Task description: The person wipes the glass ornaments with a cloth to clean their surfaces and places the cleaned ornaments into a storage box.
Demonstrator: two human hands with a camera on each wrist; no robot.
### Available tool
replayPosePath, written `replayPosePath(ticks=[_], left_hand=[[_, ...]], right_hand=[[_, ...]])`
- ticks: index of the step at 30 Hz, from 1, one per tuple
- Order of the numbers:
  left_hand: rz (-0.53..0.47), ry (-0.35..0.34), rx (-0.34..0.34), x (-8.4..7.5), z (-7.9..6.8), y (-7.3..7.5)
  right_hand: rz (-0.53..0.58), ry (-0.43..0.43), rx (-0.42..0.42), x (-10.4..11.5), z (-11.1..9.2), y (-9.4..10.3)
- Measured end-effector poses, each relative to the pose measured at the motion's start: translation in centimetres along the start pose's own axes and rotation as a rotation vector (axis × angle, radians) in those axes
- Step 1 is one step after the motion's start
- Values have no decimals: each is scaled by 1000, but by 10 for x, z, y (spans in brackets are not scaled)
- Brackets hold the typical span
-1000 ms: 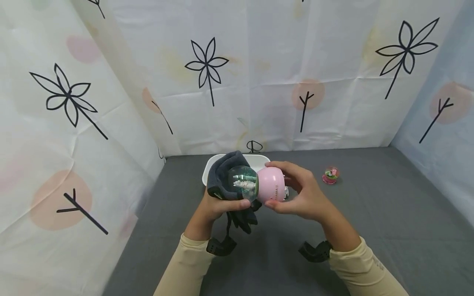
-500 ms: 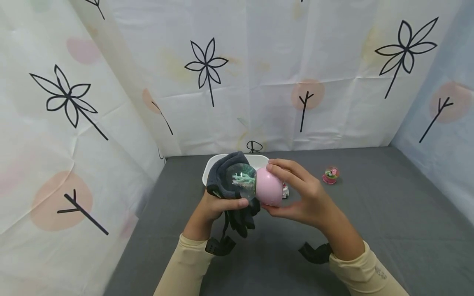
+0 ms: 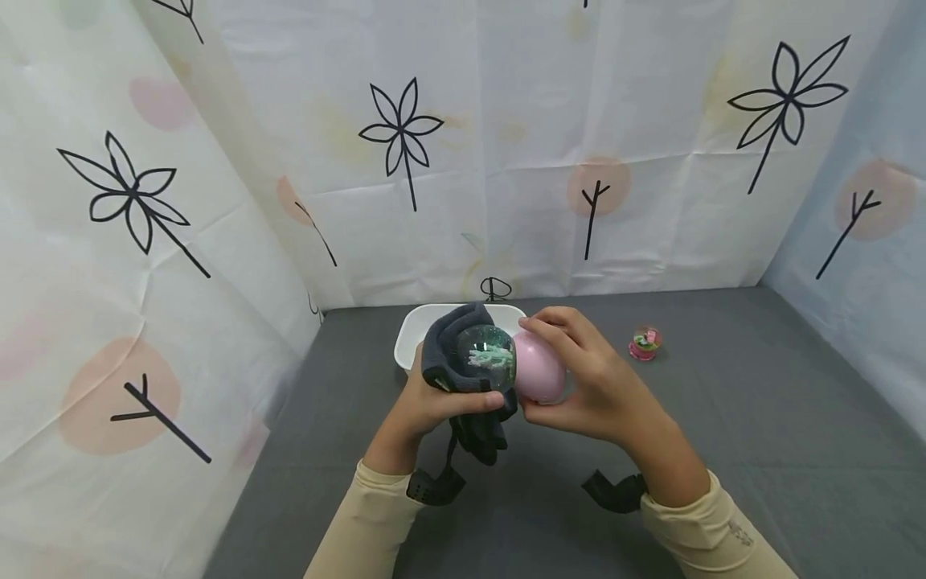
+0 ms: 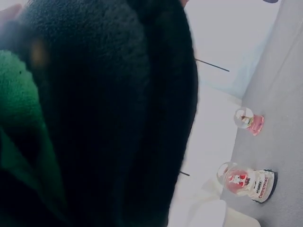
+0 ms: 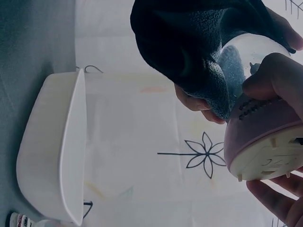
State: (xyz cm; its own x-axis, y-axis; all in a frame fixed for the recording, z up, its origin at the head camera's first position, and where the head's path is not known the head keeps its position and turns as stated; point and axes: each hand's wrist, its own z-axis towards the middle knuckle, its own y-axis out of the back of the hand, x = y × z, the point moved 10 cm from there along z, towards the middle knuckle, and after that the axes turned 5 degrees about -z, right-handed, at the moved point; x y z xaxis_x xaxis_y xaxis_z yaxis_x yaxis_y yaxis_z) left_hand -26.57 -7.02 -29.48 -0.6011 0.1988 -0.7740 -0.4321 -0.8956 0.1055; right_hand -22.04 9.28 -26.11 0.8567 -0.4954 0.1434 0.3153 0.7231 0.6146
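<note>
A snow globe with a clear glass ball [image 3: 493, 359] and a pink base [image 3: 539, 368] lies on its side in the air between both hands. My left hand [image 3: 432, 400] holds a dark grey cloth [image 3: 443, 351] wrapped against the ball, its thumb along the near side. Loose folds of cloth hang below that hand. My right hand [image 3: 596, 376] grips the pink base with fingers over the top and thumb beneath. In the right wrist view the pale underside [image 5: 267, 158] of the base faces the camera. Cloth fills much of the left wrist view.
A white tub [image 3: 411, 331] stands at the back, behind the hands. Right of it sits a small snow globe with a pink base [image 3: 645, 343]. Another snow globe with a white lettered base [image 4: 262, 185] shows near the tub in the left wrist view.
The snow globe has turned in my hands; the lettering on the pink base has rolled out of the head view. Left hand, cloth and globe have shifted slightly right.
</note>
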Motion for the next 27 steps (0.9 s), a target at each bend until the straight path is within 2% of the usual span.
replayPosePath(ticks=[7,13,21,24,27], left_hand=[[54,21,-40,1,0,4],[55,109,-81,8,0,3],[45,198,-138,19,-2,5],[39,197,-157,20,-2,7],[14,167,-149,17,-1,6]], right_hand=[[-48,-38,17,-5,-2,-5],[-44,-72,19,-12,-3,-9],[-9,-175,102,-25,-7,-21],[19,-202,117,-30,-9,-24],[60,-208,130,-34,-10,-29]])
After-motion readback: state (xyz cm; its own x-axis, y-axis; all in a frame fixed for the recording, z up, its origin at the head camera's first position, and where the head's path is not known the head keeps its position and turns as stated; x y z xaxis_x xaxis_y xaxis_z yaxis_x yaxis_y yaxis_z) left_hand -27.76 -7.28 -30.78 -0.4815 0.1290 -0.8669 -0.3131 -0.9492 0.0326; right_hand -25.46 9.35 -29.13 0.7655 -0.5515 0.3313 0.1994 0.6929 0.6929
